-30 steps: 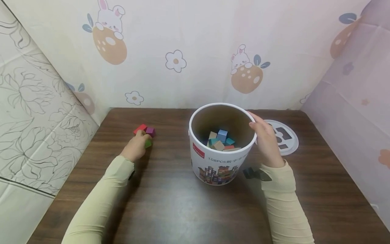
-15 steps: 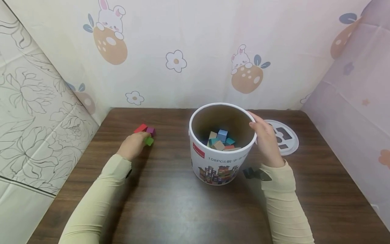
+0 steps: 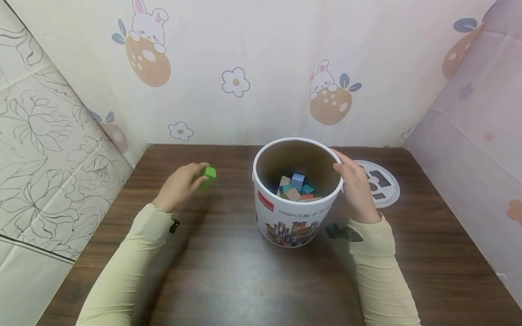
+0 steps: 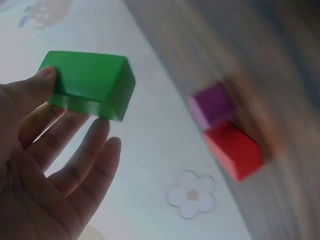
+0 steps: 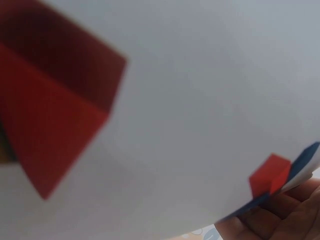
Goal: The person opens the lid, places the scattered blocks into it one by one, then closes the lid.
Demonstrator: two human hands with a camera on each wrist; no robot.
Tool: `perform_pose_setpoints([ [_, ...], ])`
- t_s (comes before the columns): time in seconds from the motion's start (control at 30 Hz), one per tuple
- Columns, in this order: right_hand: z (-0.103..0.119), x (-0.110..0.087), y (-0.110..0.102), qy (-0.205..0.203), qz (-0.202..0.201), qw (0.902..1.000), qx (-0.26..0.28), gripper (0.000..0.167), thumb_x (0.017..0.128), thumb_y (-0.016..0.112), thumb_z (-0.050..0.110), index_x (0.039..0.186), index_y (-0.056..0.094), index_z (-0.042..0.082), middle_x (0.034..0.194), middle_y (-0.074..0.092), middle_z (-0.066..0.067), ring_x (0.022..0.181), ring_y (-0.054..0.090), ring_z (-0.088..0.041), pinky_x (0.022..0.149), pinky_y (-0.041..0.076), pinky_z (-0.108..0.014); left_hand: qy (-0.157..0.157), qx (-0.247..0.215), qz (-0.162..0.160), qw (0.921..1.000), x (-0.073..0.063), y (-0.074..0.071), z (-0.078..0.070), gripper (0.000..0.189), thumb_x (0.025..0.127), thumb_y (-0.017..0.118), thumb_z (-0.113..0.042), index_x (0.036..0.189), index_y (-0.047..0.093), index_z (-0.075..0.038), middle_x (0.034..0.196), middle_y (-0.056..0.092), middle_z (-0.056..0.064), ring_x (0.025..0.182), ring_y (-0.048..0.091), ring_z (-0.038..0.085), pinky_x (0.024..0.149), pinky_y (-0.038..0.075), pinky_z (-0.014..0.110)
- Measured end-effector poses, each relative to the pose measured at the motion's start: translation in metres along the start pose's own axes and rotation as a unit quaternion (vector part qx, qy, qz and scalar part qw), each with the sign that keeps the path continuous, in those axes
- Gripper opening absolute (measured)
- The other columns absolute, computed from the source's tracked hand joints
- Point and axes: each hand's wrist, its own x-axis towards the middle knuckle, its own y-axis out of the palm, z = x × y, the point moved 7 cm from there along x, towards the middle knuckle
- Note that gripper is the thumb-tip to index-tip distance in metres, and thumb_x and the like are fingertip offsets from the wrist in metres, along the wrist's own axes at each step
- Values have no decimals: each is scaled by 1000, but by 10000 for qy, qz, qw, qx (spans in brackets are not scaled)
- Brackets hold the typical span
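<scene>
My left hand (image 3: 179,184) pinches a green block (image 3: 209,176) between thumb and fingertips, held up above the table. In the left wrist view, a purple block (image 4: 212,106) and a red block (image 4: 233,150) lie against each other on the table; the head view has them hidden behind the left hand. My right hand (image 3: 356,188) grips the rim of a white printed bucket (image 3: 295,226) at its right side. Inside the bucket lie a blue block (image 3: 297,181) and several teal, plain wood and red ones. The bucket's printed wall (image 5: 190,100) fills most of the right wrist view.
A white lid (image 3: 385,183) with cut-out shapes lies on the brown table (image 3: 236,276), right of the bucket and partly behind the right hand. A patterned cloth wall (image 3: 261,104) rises at the table's back edge.
My left hand has picked up the green block from beside the red and purple blocks, lifting it up and slightly right. The right hand and bucket have stayed put.
</scene>
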Motion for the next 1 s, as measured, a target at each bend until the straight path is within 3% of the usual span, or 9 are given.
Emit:
perform_pose_setpoints([
  [0.23, 0, 0, 0, 2, -16, 10000, 29, 44, 105, 35, 28, 145, 48, 15, 149, 49, -7, 137, 43, -29, 111, 34, -61, 278, -937, -349, 9946, 3, -18, -29, 38, 99, 58, -21, 135, 52, -12, 114, 57, 12, 91, 54, 24, 79, 49, 40],
  [0.5, -1, 0, 0, 55, -3, 10000, -2, 45, 105, 35, 29, 146, 48, 16, 150, 48, -6, 138, 42, -30, 111, 33, -63, 783, -1578, -918, 9801, 8, -39, -73, 44, 96, 61, -12, 139, 52, -8, 122, 56, 14, 103, 56, 26, 85, 56, 40],
  [0.73, -2, 0, 0, 116, 10, 9999, -64, 46, 105, 34, 29, 146, 46, 15, 151, 46, -8, 140, 39, -32, 112, 29, -65, 1312, -1816, -1334, 9654, 16, -54, -121, 49, 93, 65, -10, 141, 51, -6, 125, 56, 15, 107, 56, 23, 89, 56, 39],
  [0.87, -2, 0, 0, 104, -9, 9999, -98, 46, 104, 34, 29, 146, 47, 14, 151, 46, -8, 140, 39, -31, 112, 30, -64, 1757, -1706, -1312, 9606, 25, -55, -154, 49, 93, 66, -11, 139, 51, -4, 126, 57, 14, 110, 56, 22, 94, 55, 36],
  [1.0, -1, 0, 0, 62, -32, 9999, -134, 45, 104, 34, 28, 145, 48, 14, 150, 48, -8, 139, 41, -30, 113, 31, -62, 2133, -1450, -1090, 9600, 37, -50, -183, 48, 93, 67, -14, 137, 53, -4, 126, 58, 13, 112, 54, 21, 96, 53, 32],
])
